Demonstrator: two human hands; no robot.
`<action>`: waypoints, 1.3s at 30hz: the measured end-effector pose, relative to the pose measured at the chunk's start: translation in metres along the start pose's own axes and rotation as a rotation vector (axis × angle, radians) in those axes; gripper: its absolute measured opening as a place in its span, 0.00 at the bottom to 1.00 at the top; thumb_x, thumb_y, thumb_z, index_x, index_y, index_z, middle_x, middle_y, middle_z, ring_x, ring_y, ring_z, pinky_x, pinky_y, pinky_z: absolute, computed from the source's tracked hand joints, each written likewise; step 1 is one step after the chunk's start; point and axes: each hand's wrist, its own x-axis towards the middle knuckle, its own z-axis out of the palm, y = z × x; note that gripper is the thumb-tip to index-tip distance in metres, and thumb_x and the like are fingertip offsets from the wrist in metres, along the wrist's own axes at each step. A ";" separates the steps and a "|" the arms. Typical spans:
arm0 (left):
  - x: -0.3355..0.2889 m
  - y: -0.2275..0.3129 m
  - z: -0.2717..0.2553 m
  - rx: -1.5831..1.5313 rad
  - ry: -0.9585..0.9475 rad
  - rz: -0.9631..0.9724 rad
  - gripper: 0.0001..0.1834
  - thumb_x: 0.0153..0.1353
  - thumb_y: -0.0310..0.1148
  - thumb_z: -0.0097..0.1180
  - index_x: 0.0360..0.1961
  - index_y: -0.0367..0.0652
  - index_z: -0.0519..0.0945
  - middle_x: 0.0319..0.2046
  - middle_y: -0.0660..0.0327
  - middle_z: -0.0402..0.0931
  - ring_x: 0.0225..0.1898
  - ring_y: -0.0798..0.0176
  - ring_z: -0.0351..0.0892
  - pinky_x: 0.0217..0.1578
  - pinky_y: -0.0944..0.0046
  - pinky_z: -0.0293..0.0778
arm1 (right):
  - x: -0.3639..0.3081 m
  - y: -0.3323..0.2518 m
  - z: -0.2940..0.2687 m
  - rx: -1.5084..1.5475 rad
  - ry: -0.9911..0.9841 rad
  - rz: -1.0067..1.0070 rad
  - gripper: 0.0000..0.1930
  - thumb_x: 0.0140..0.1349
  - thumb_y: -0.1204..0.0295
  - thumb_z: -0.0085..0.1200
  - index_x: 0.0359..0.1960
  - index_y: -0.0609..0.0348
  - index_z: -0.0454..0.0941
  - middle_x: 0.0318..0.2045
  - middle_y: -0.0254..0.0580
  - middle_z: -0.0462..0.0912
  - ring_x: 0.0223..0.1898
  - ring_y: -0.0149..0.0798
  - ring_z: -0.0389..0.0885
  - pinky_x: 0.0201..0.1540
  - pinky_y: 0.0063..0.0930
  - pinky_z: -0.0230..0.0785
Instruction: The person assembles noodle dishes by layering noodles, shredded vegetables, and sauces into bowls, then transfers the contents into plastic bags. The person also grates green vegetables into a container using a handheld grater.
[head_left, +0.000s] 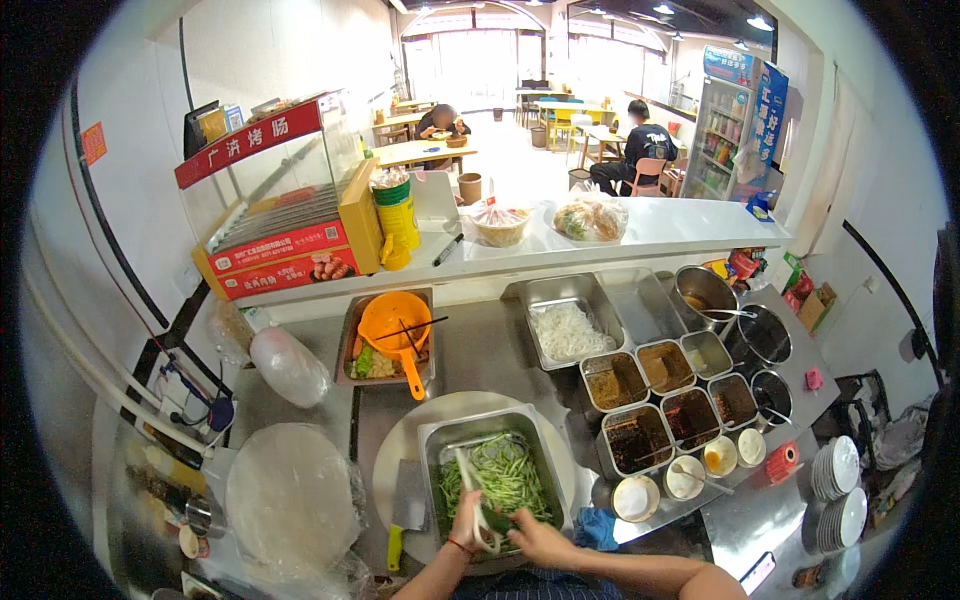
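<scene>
Over the steel pan (431,480), your left hand (464,522) grips a white shredder (467,478); your right hand (540,540) pinches cucumber (496,521). Stroke low and steady.

Two bare hands on my feed, one left hand (466,522) and one right hand (541,541), plus one white handheld tool (465,472), one cleaver (409,498) and one round board (400,428). I get one deep pan (431,470) of green shreds (way too many shreds for me to count, lol), one tray (560,291) of white noodles, six rectangular bins (601,445), three round pots (690,277), four little bowls (618,500) and one red cylinder (783,462). Also one orange colander (385,312) with two dark sticks (430,325). I see two stacks of white plates (833,468), can't make out how many per stack. One phone (758,573), one blue cloth (597,528). Farther up: two bags of food (590,217), one pen (448,250), two seated people (648,150), one fridge (720,140).
</scene>
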 end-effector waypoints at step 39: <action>-0.003 -0.021 -0.004 -0.004 -0.059 0.053 0.21 0.63 0.39 0.44 0.54 0.45 0.55 0.35 0.50 0.68 0.32 0.50 0.77 0.29 0.48 0.77 | 0.040 0.025 -0.026 0.520 -0.356 0.346 0.24 0.65 0.65 0.50 0.57 0.66 0.60 0.30 0.42 0.76 0.25 0.26 0.70 0.25 0.21 0.66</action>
